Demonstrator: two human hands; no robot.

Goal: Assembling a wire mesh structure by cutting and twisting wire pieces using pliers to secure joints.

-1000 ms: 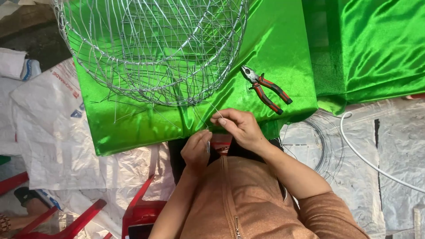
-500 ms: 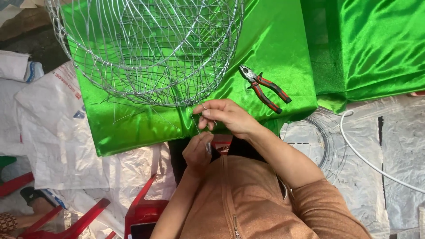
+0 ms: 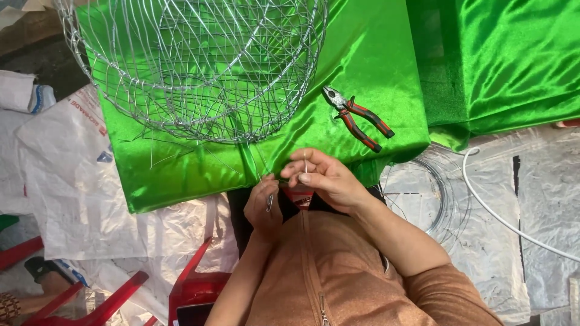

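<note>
You've got one wire basket frame [image 3: 199, 66], one pair of pliers [image 3: 357, 116], one wire coil [image 3: 432, 199], one white cable [image 3: 507, 220], two hands at work.

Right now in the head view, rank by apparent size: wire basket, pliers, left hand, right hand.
1. wire basket, by far the largest
2. right hand
3. pliers and left hand look about alike; the left hand is curled and nearer the camera, so no firm order.
</note>
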